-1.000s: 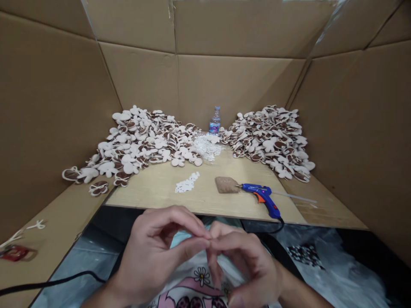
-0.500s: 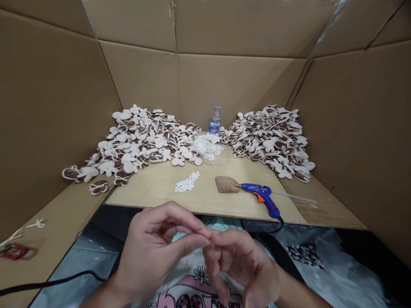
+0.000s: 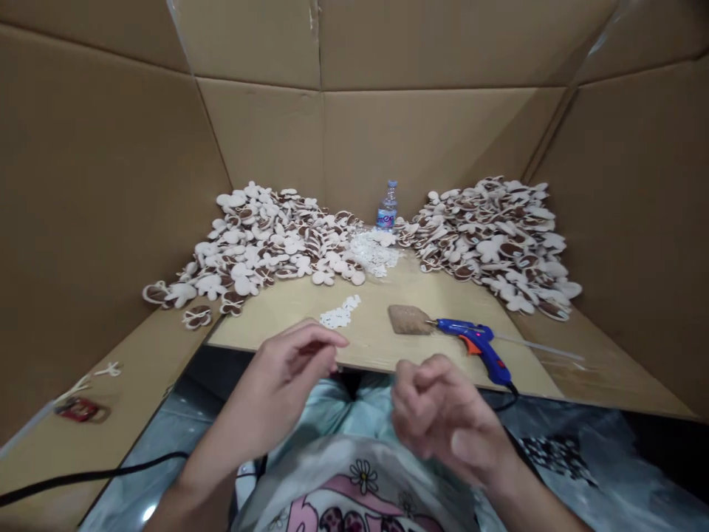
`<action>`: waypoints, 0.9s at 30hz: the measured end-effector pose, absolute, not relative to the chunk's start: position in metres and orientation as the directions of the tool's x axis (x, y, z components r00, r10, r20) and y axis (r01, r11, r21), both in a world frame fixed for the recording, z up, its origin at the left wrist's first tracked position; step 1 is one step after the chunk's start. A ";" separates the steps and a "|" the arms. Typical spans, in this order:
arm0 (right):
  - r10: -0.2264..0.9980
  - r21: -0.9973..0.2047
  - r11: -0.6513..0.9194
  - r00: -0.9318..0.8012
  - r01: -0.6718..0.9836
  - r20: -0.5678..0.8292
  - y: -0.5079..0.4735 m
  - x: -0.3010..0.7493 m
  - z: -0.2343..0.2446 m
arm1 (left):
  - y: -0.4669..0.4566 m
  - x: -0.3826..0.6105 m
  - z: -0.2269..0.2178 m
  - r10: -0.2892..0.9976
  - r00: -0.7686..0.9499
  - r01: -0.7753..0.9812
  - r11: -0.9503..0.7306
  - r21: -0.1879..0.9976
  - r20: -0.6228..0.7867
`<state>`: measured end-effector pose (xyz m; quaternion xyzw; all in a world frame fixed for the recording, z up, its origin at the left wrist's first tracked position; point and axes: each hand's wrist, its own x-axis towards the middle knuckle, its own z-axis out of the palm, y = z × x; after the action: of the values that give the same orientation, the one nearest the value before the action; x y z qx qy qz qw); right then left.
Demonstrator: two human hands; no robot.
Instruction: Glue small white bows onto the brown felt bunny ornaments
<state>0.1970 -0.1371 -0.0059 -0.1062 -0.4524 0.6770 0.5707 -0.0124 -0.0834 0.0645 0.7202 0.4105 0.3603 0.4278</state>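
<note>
My left hand [image 3: 285, 384] hangs just over the front edge of a pale wooden board [image 3: 377, 347], its fingers loosely curled and nothing visible in them. My right hand [image 3: 437, 414] is lower and to the right, fingers bunched, so its palm is hidden. Nearest to it lies a blue and orange hot glue gun [image 3: 470, 341], its nozzle resting on a burlap pad [image 3: 408, 319]. A long glue stick [image 3: 537, 346] runs out of the gun's back. A strip of tiny white pieces [image 3: 339, 313] sits ahead of my left hand.
Two large heaps of cream and brown flower-shaped cutouts [image 3: 260, 244] [image 3: 487, 251] flank a water bottle [image 3: 388, 207] and white lace bits [image 3: 374, 253]. Cardboard walls [image 3: 105, 185] surround the board. A black cord [image 3: 94, 474] crosses the lower left.
My hands have come apart from their pinch at the middle, the left moving up and left, the right down and right. The whole scene has shifted slightly right in view.
</note>
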 end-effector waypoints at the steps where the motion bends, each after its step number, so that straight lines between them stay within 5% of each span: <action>1: 0.891 -0.737 0.074 -0.288 -0.672 0.351 -0.136 0.199 -0.003 | -0.077 -0.021 0.061 0.923 0.356 0.392 -0.287 0.874 0.143; 5: 0.929 -0.754 0.124 -0.190 -0.645 0.316 -0.132 0.206 0.008 | -0.058 -0.074 0.039 0.989 0.134 0.759 -0.147 0.634 0.070; 12: 0.938 -0.805 0.174 -0.152 -0.567 0.310 -0.132 0.214 0.014 | -0.061 -0.136 0.011 0.982 -0.186 0.951 0.177 0.253 0.014; 18: 0.937 -0.838 0.230 -0.121 -0.494 0.328 -0.132 0.219 0.019 | -0.065 -0.147 0.007 0.953 -0.293 0.942 0.275 0.190 0.073; 27: 0.948 -0.890 0.302 0.011 -0.342 0.318 -0.132 0.237 0.017 | -0.064 -0.158 0.006 0.956 -0.284 0.923 0.250 0.293 0.077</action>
<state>0.2367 -0.1322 0.0166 -0.3085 -0.4909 0.5037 0.6404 -0.1579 -0.0639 0.0055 0.5956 0.7885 0.1417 0.0583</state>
